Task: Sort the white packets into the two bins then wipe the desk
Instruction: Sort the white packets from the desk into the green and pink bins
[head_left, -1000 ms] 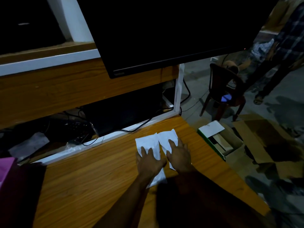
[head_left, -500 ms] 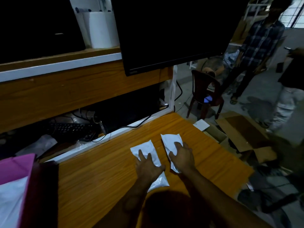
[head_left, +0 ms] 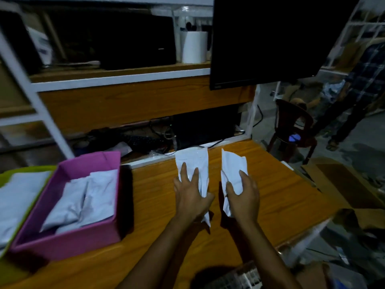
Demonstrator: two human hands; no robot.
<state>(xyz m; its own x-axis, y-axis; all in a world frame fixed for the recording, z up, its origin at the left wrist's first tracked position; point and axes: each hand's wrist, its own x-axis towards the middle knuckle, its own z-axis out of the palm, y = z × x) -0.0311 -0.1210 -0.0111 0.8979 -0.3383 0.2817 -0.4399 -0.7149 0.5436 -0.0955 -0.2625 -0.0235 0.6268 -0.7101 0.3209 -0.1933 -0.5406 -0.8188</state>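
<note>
You are gripping one flat white plastic packet (head_left: 192, 163) in your left hand (head_left: 190, 197) and another (head_left: 233, 170) in your right hand (head_left: 243, 200), the pink bin (head_left: 68, 243) and green bin (head_left: 12, 172) already holding several, the wooden worktop (head_left: 277, 190) not yet wiped.

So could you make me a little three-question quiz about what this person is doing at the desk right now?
1. True or false: each of the hands, left and right, grips its own white plastic packet, left packet and right packet.
2. Which bin stands nearer the hands?
A. the pink rectangular bin
B. the lime-green bin
C. a black bin
3. Fill in: the pink bin already holds white ____.

Key: 1 true; 2 A; 3 packets. The wooden desk has not yet been wiped, as far as the picture shows.
</note>
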